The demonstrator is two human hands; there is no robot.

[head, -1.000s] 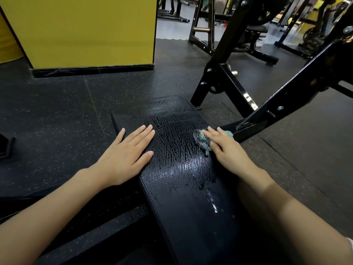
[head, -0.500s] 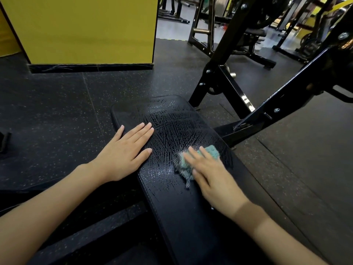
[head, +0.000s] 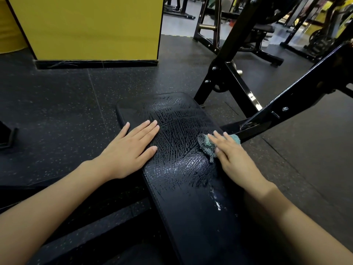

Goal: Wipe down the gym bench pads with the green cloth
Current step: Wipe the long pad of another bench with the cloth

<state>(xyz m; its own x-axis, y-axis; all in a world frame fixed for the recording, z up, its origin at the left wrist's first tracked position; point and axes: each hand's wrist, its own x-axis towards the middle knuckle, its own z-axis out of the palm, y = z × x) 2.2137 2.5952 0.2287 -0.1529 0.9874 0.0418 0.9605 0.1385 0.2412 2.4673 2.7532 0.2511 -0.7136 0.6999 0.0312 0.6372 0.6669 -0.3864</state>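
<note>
The right hand (head: 235, 159), grip flat, is pressing the green cloth (head: 207, 148) at the wet surface's (head: 177, 142) three o'clock edge; the left hand (head: 129, 150) is resting spread at nine.

Head view, downward, close over bench pad (head: 183, 188)

The floor (head: 57, 111) is dark rubber w/ tiny light dots. A big yellow wall (head: 86, 25) stands back left, w/ a black strip (head: 95, 64) at its foot. Black metal frames (head: 235, 60) stand on the right. Far back, a pale grey floor (head: 179, 23) looks bright.
</note>
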